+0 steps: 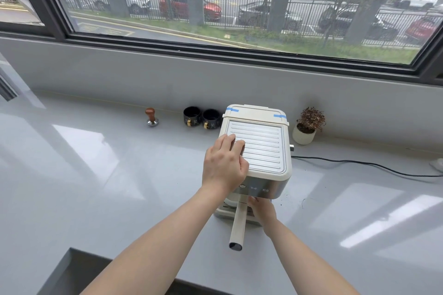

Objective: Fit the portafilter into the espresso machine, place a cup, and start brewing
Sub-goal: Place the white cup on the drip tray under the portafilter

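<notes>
A cream and steel espresso machine [261,151] stands on the grey counter [119,175] below the window. My left hand [224,165] lies on its top left corner, fingers on the ribbed lid, gripping the edge. The portafilter's cream handle [238,225] sticks out from under the machine's front, pointing toward me. My right hand [262,212] reaches under the front just right of that handle; its fingers are hidden, so I cannot tell what they hold. Two black cups [191,115] [211,118] with gold handles stand behind the machine on the left.
A wooden-knobbed tamper [151,116] stands left of the cups. A small potted plant [308,127] sits right of the machine, and a black cable [359,163] runs right across the counter. The counter's front edge drops off at the lower left [72,270].
</notes>
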